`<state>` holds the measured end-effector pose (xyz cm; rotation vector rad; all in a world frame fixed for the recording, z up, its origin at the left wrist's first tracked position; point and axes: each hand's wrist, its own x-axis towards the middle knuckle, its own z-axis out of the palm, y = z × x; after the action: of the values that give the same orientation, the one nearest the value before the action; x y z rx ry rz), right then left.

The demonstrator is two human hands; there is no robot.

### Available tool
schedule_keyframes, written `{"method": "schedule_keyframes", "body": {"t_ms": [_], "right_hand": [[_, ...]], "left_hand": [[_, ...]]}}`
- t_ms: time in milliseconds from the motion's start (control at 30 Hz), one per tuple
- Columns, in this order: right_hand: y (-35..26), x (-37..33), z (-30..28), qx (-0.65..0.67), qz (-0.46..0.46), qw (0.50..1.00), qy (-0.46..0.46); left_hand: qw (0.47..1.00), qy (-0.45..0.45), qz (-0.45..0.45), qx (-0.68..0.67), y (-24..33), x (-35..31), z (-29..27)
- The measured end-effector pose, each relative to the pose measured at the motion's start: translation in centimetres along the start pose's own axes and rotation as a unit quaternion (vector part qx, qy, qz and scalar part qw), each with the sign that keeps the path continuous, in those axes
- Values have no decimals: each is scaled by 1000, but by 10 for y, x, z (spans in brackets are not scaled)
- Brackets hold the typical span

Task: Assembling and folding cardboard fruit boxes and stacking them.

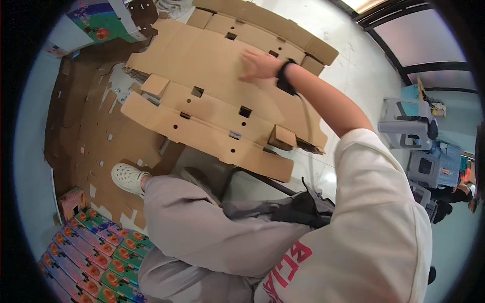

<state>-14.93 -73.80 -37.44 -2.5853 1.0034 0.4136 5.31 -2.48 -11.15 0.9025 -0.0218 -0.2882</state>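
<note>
My right hand (260, 66), with a black band on the wrist, is over the middle of a large flattened brown cardboard box (202, 63). Its fingers are stretched out and slightly blurred, and nothing is held in them. I cannot tell whether the palm presses on the board or hovers just above it. The cardboard has folded side flaps, square cut-outs and small round holes. One small flap (283, 137) stands up at its near right corner. My left hand is out of sight.
Colourful printed boxes (96, 257) stand in rows at lower left, another printed box (103, 30) at upper left. Worn brown cardboard (101, 146) with paper scraps covers the floor near my white clog (129, 178). Grey plastic stools (406, 123) and a blue basket (448, 164) are at right.
</note>
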Motion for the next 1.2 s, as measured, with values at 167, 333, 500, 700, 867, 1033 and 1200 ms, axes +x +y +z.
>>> {"method": "schedule_keyframes", "body": {"t_ms": [167,333,500,700,867,1033,1200], "right_hand": [[84,-205,1,-54,92,993,-53],[111,-232,41,-26,106,991,75],[132,-138,39,-51,181,980,64],[144,-100,9,27,241,965,-96],[116,-102,30,-112,263,955,-83],[43,-159,67,-52,117,987,-97],[-37,-230,96,-63,117,985,-108]], "left_hand": [[981,-29,-65,-180,-2,3,-4],[989,-44,-37,-137,-2,5,-16],[990,-54,-59,-117,6,9,-32],[994,-82,-28,-62,8,14,-40],[986,-129,-14,-104,3,12,-42],[977,-129,-35,-164,4,8,-42],[962,-121,-44,-241,4,11,-43]]}}
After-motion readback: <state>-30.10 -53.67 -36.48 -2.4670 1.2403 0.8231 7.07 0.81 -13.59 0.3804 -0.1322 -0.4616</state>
